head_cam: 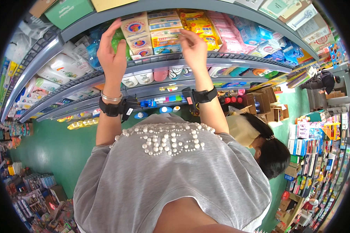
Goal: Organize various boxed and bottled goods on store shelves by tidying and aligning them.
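My left hand is raised at the left end of a stack of beige boxed soap packs bearing the maker's name Chanteclair. Its thumb and fingers are apart, with nothing between them. Green and blue plastic bottles show partly behind that hand. My right hand is held at the right edge of a stack of white, orange and blue soap packs, fingers bent and holding nothing visible; whether the fingertips touch the packs is unclear. Just beyond it lie yellow bagged packs.
A black wire guard runs along the shelf's front edge. Pink packs and blue packs continue rightward. White bottles fill the left shelf. A person crouches close on my right, near open cardboard boxes.
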A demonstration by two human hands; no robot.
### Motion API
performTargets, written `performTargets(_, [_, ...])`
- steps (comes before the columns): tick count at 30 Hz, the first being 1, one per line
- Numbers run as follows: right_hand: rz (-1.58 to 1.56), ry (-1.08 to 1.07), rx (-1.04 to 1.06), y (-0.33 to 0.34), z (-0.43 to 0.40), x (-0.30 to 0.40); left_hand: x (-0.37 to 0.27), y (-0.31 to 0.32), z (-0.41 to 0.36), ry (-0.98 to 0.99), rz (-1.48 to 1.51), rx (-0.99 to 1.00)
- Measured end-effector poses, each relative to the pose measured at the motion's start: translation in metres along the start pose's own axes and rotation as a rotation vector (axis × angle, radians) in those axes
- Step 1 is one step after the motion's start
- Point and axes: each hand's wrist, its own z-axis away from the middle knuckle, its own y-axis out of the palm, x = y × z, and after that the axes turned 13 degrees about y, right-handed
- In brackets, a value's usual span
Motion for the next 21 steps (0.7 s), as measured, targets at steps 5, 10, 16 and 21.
performTargets(5, [0.149, -0.014, -0.361, -0.086, -0.041, -0.064, -0.011, 0.052, -0.002, 0.136, -0.177, 0.195])
performTargets(10, [0.270, 0.076, -0.337, -0.112, -0.052, -0.095, 0.005, 0.122, 0.027, 0.065, 0.013, 0.710])
performTargets(16, [0.353, -0.208, -0.317, -0.144, -0.061, -0.126, 0.019, 0.210, 0.062, -0.036, 0.028, 0.918])
performTargets(21, [0.338, -0.325, -0.353, -0.142, -0.065, -0.125, 0.048, 0.253, 0.084, 0.320, -0.362, 0.945])
